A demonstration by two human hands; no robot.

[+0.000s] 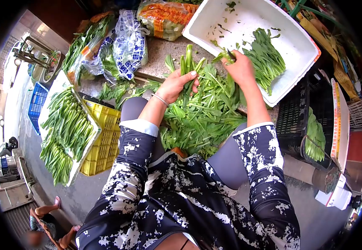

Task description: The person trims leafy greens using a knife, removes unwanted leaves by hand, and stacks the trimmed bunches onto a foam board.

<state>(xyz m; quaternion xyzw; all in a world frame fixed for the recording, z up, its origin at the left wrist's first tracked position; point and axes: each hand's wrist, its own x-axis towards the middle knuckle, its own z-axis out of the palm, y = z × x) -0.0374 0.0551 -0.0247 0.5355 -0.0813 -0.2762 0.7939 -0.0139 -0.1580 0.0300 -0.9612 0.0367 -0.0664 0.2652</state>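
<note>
My left hand (pixel 176 86), with a bangle at its wrist, is closed around a bunch of leafy green stalks (pixel 188 62), their pale stem ends pointing up. My right hand (pixel 240 68) is closed on a small dark tool (pixel 231 55), perhaps a knife; its blade cannot be made out. Green leaf pieces hang beside those fingers. Below both hands, a large heap of loose leafy greens (pixel 201 121) lies between my knees. Right of my right hand, a neat bundle of greens (pixel 265 58) rests inside a white foam box (pixel 206 25), among leaf scraps.
At left, bundled greens (pixel 66 125) lie on a white foam slab beside a yellow crate (pixel 101 137). Bagged vegetables (pixel 130 43) stand at the back. A black crate (pixel 291 125) is on the right. Another person's leg (pixel 47 208) shows at lower left.
</note>
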